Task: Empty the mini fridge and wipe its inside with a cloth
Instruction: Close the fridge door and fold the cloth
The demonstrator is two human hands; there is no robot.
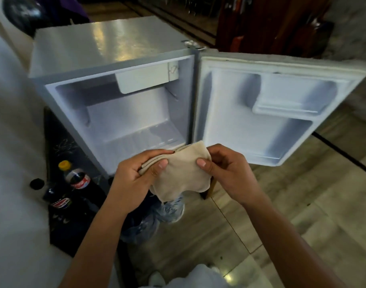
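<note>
The grey mini fridge [107, 46] stands in front of me with its door [281, 113] swung wide to the right. Its white inside [128, 119] shows no items, and the door shelves hold nothing. In front of the fridge's lower edge I hold a folded beige cloth [182, 177] with both hands. My left hand [136, 175] grips the cloth's left side, thumb on top. My right hand [225, 167] pinches its right edge with thumb and fingers.
Two dark soda bottles [74, 179] [59, 200] lie on a black mat [70, 225] to the fridge's lower left. Clear plastic water bottles [169, 210] lie on the floor under my hands. A white surface [11, 142] fills the left. Marble floor [302, 204] spreads to the right.
</note>
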